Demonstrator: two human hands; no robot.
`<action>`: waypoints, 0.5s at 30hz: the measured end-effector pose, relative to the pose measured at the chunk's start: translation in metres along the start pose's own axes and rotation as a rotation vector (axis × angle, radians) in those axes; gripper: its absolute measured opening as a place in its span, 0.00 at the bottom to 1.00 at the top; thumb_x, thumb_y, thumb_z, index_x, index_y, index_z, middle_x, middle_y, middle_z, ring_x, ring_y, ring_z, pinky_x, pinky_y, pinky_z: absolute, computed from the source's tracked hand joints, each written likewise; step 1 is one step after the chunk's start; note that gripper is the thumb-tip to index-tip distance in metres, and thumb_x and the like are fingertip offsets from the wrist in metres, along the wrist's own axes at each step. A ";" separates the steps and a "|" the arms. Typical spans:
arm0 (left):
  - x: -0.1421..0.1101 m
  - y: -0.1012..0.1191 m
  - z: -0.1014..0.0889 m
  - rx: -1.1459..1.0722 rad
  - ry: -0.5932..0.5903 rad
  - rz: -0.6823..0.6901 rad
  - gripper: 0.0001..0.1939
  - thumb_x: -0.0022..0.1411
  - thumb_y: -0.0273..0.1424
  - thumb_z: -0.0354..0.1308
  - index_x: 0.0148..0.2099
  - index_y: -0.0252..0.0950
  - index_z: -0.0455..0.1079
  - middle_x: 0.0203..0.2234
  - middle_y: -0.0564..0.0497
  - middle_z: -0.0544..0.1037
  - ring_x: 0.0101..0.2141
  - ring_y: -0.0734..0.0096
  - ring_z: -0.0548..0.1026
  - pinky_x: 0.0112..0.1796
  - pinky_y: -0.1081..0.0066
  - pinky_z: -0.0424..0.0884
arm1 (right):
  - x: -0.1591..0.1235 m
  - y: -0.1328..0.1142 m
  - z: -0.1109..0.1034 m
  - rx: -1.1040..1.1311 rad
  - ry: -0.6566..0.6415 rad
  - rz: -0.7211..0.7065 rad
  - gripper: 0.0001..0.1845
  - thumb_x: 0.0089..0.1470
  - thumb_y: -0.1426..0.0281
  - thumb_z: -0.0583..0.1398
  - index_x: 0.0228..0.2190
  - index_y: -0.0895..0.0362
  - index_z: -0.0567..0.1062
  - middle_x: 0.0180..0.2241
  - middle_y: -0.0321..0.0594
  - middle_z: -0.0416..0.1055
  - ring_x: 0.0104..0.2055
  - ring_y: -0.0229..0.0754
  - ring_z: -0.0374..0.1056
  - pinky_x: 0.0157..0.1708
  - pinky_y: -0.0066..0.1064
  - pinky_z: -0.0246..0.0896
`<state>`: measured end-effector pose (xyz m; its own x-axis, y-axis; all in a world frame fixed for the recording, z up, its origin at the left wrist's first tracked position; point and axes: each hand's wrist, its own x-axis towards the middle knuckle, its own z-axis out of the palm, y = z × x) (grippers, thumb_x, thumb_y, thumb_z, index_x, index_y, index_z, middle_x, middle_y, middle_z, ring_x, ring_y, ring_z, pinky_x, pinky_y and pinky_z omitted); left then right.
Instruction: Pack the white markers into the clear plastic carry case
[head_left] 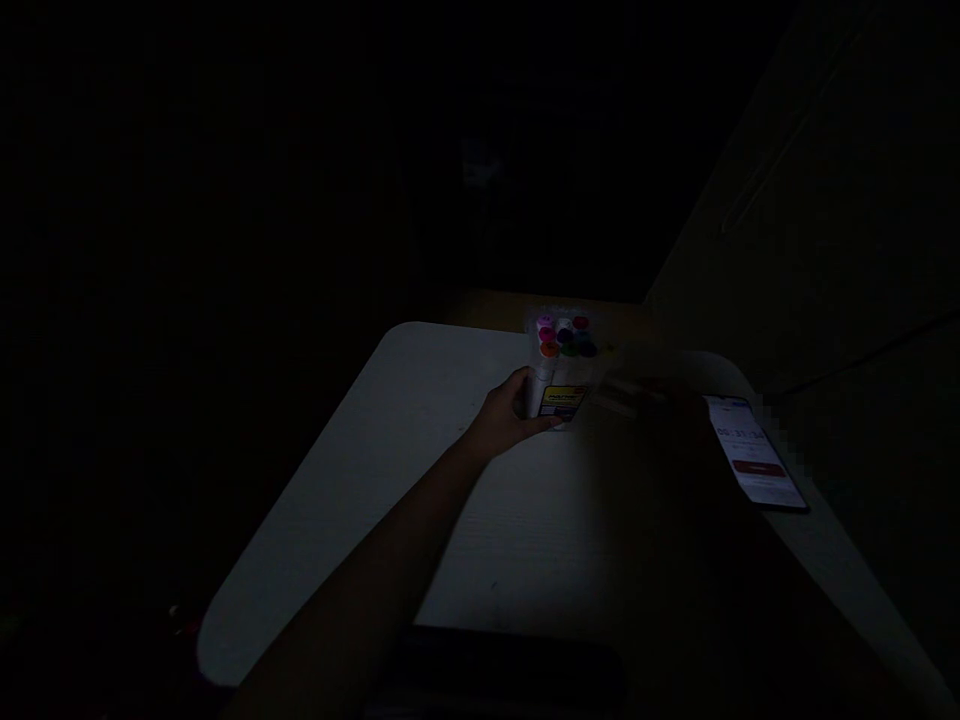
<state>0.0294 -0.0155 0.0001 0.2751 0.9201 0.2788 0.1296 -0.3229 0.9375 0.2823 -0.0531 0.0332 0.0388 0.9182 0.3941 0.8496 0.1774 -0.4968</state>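
My left hand (pixel 506 415) is wrapped round the side of a clear marker case (pixel 534 392), thumb across its front. A yellow and dark label (pixel 564 398) shows on that front. Several round caps fill the case's top, among them pink, orange, red, green and dark blue ones. To the right of the case, my right hand (pixel 671 405) lies in deep shadow. Its fingers seem closed at the end of a faint, see-through piece (pixel 619 395) beside the case; its kind is too dark to make out.
The case is over the far part of a pale table (pixel 390 450) with rounded corners. A lit phone (pixel 754 455) lies at the table's right side, partly behind my right arm. A dark object (pixel 495 665) sits at the near edge. A wall rises on the right.
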 end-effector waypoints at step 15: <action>0.001 -0.002 0.000 0.011 -0.001 0.010 0.36 0.41 0.40 0.71 0.51 0.34 0.62 0.45 0.44 0.76 0.43 0.61 0.77 0.44 0.63 0.74 | 0.006 0.017 0.031 -0.013 -0.086 -0.006 0.21 0.57 0.68 0.49 0.46 0.58 0.75 0.51 0.49 0.70 0.54 0.51 0.66 0.59 0.50 0.56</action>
<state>0.0294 -0.0143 -0.0012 0.2774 0.9165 0.2882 0.1369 -0.3346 0.9324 0.2810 -0.0333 0.0037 -0.0109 0.9444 0.3287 0.8564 0.1785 -0.4845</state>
